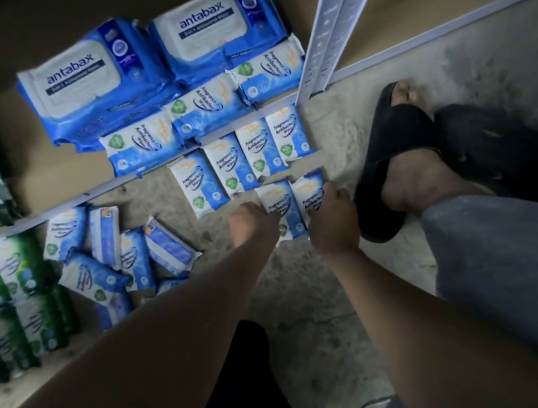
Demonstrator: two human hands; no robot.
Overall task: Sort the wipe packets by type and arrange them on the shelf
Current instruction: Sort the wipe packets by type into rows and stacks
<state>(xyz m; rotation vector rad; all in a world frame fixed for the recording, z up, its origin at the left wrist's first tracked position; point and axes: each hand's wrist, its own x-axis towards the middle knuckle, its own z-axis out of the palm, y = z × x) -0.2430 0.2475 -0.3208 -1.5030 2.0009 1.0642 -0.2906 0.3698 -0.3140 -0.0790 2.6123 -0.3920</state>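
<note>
A person's left hand (253,222) is gripping a small blue-and-white plastic wipe packet (274,201) by its left edge, fingers curled onto it, at the centre of the frame. The right hand (332,219) is clamping a second matching packet (310,192) by its right edge. The two packets are lying side by side, touching, over the grey concrete floor (306,301).

Just above them, a row of four matching packets (229,164) is lying on the floor. Above that, three more small packets (205,106) are sitting along the front edge of the low brown board shelf (60,168). Behind them, two large blue Antabax wipe packs (74,88) are lying flat in the upper centre.

At lower left, a loose heap of small blue packets (114,250) is lying jumbled beside green-and-white wipe packets (11,296) at the left edge. A white perforated metal shelf post (327,27) is slanting through the upper right. A foot in a black sandal (401,160) is resting right of the hands.
</note>
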